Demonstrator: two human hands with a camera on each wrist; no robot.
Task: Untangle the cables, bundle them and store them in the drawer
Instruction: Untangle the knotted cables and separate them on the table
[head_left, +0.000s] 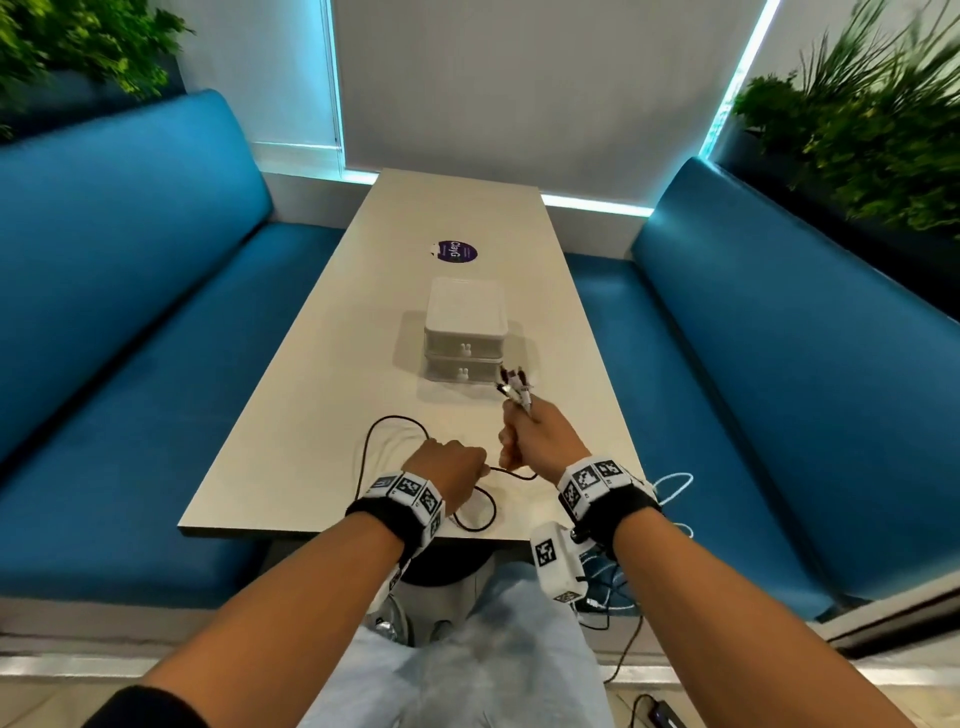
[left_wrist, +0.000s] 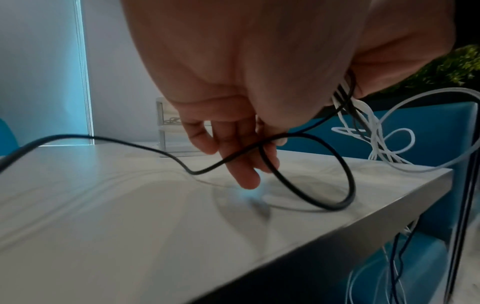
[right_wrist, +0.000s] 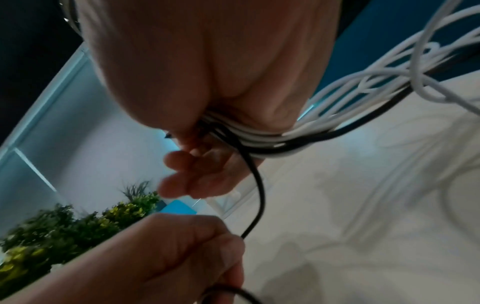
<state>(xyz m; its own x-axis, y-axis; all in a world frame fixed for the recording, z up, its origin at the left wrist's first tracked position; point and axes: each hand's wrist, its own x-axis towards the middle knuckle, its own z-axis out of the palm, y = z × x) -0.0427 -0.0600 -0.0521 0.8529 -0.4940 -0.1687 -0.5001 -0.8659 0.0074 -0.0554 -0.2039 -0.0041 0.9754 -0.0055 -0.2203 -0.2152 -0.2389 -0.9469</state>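
Observation:
My right hand (head_left: 524, 439) grips a bunch of white and black cables, and their plug ends (head_left: 514, 389) stick up above the fist. In the right wrist view that hand (right_wrist: 207, 144) is closed round the white cables (right_wrist: 389, 82) and the black cable (right_wrist: 259, 195). My left hand (head_left: 457, 467), just left of it, pinches the black cable (head_left: 371, 441), which loops over the table. The left wrist view shows this pinch (left_wrist: 270, 142) and the black loop (left_wrist: 348, 185). A white two-drawer box (head_left: 465, 332) stands mid-table, both drawers closed.
The cable slack (head_left: 675, 483) hangs off the table's near right corner (head_left: 639, 467) toward the floor. Blue benches (head_left: 130, 312) flank the narrow table (head_left: 311, 389). A purple round sticker (head_left: 454, 252) lies behind the box. Plants stand at both back corners.

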